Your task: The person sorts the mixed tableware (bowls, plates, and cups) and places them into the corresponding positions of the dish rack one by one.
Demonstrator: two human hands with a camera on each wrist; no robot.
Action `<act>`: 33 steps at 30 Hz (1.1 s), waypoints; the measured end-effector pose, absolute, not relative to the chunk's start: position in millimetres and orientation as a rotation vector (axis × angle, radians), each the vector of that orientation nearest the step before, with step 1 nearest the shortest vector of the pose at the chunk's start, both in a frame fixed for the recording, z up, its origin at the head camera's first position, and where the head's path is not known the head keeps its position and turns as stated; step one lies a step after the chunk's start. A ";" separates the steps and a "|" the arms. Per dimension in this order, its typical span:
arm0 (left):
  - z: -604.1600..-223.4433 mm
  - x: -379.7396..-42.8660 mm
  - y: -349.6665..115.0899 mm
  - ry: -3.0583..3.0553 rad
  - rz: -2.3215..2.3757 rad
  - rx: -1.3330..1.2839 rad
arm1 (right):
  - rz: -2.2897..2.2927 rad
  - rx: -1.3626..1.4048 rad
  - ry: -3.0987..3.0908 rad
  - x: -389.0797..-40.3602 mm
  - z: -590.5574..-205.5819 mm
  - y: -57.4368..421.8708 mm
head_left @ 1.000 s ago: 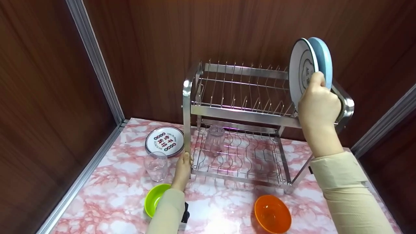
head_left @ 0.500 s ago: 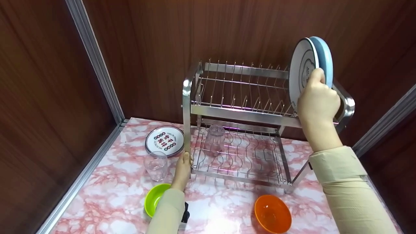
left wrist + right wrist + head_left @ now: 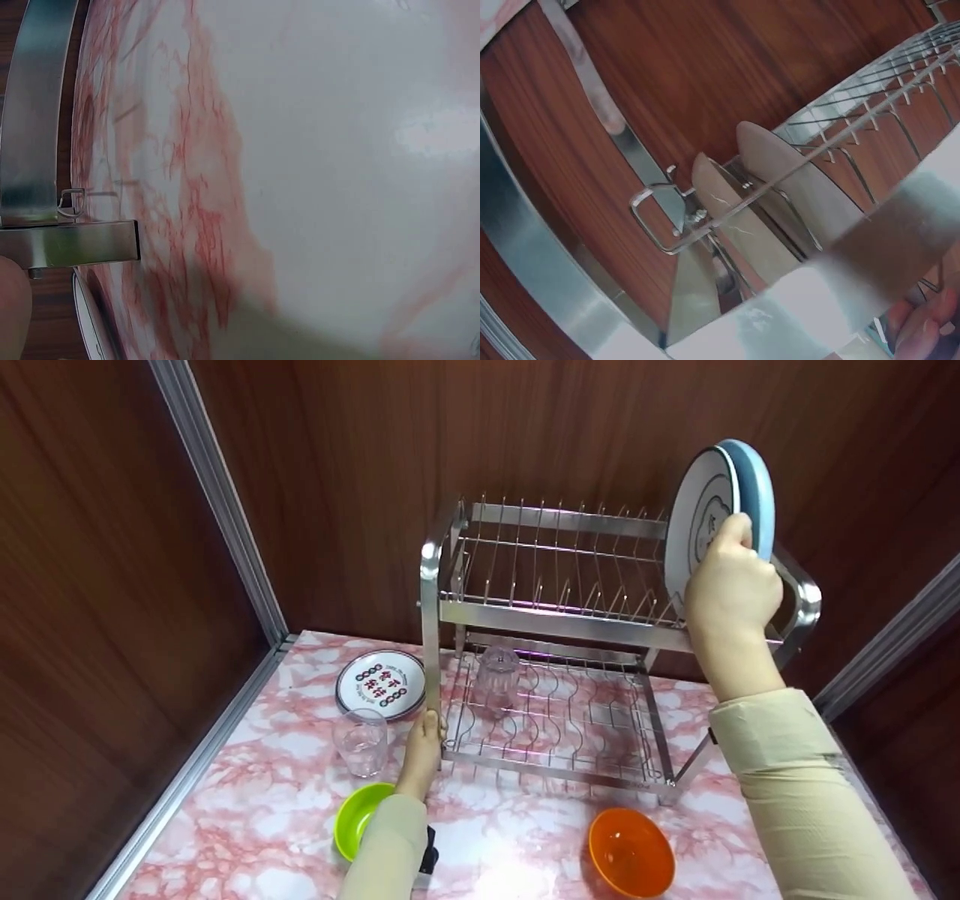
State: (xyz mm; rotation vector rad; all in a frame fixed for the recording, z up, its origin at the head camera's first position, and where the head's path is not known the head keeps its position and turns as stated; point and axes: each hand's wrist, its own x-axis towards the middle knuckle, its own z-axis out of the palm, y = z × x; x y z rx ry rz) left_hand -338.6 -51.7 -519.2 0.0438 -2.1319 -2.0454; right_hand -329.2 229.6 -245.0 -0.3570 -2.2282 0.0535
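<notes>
in the rack [image 3: 555, 622], two dishes [image 3: 691, 529] sit upper right, one glass [image 3: 497, 679] lower left.

dish rack [image 3: 551, 620]: silver metal, two wire tiers, stood upright from centre to right of the head frame | white plate [image 3: 688, 529]: dark rim, printed centre, stood on edge at the upper tier's right end | blue plate [image 3: 758, 495]: stood on edge just right of it, partly hidden, upper right
</notes>
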 end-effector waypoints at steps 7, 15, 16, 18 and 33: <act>-519.5 -341.1 -51.5 -2.121 -2.033 0.013 | 0.033 -0.346 -2.193 -329.2 -247.4 231.6; -521.4 -340.0 -55.0 -2.151 -2.042 0.036 | 0.018 -0.392 -2.287 -326.1 -252.9 228.3; -521.7 -340.0 -55.1 -2.150 -2.038 0.039 | 0.016 -0.387 -2.282 -326.0 -253.7 228.1; -522.0 -340.0 -55.3 -2.148 -2.035 0.046 | 0.019 -0.383 -2.282 -325.6 -255.0 227.8; -550.4 -357.2 -57.4 -2.166 -1.987 0.045 | 0.100 -0.403 -2.367 -313.2 -263.1 227.1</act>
